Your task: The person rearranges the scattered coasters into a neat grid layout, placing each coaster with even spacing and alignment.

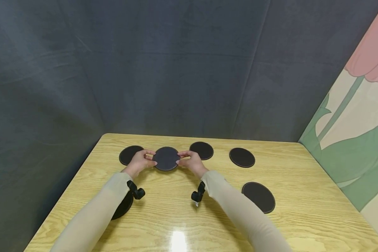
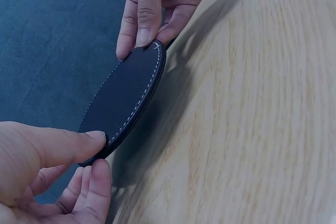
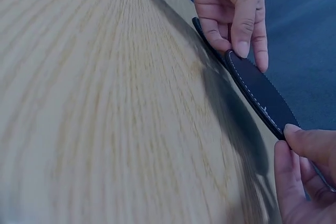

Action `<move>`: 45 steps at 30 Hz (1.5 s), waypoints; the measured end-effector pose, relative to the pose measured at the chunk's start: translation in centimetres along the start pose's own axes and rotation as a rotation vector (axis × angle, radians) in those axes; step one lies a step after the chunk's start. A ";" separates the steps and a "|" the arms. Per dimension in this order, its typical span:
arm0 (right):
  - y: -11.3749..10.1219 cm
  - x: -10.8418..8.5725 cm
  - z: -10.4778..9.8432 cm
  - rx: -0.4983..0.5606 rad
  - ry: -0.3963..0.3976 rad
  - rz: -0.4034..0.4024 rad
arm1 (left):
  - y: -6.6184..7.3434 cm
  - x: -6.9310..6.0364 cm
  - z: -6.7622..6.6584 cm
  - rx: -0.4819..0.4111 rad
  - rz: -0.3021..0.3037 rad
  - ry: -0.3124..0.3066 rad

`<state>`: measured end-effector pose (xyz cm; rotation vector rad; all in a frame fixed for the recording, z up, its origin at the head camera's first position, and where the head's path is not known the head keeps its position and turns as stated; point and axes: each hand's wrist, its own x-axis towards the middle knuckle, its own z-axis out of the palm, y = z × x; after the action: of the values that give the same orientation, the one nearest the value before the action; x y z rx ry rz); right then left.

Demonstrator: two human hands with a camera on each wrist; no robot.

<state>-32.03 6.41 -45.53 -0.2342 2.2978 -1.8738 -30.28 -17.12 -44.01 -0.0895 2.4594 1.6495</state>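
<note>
1. Two hands on one thing: left hand and right hand pinch opposite edges of a dark round disc, thumbs on its upper face, fingers at the rim and below.
2. Disc held just above the wooden table, near its far edge; shadow falls on the wood beneath. Pale stitching runs round the rim, plain in both wrist views.
3. Similar discs lie on the wood: far-left disc beside left hand, partly covered; far-middle disc just beyond right hand; far-right disc; near-right disc beside right forearm; near-left disc partly hidden by left sleeve.
4. Dark curtain behind; flower-patterned panel at right.
</note>
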 end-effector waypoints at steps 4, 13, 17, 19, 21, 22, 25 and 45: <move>0.0 0.4 0.3 -0.037 0.010 0.000 | -0.1 0.0 0.0 0.013 -0.001 0.010; -0.2 0.6 0.7 -0.060 0.001 -0.023 | -0.1 0.3 0.0 0.026 -0.028 0.022; -0.2 1.0 0.9 -0.026 0.009 0.027 | -0.1 0.3 0.1 0.048 -0.033 0.030; -0.1 1.2 1.1 -0.029 0.022 0.042 | -0.1 0.3 0.3 0.062 -0.033 0.034; 0.0 1.3 1.2 -0.035 0.035 0.057 | -0.1 0.3 0.4 0.074 -0.033 0.037; 0.1 1.4 1.2 -0.041 0.040 0.061 | -0.1 0.3 0.5 0.076 -0.037 0.040; 0.3 1.5 1.3 -0.057 0.050 0.070 | 0.0 0.3 0.5 0.086 -0.040 0.043; 0.2 1.4 1.4 -0.226 0.072 0.077 | 0.4 0.9 0.5 0.244 -0.018 0.031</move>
<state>-33.12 4.84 -46.04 -0.1057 2.5285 -1.6111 -31.13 -16.47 -43.95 -0.1043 2.6526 1.3382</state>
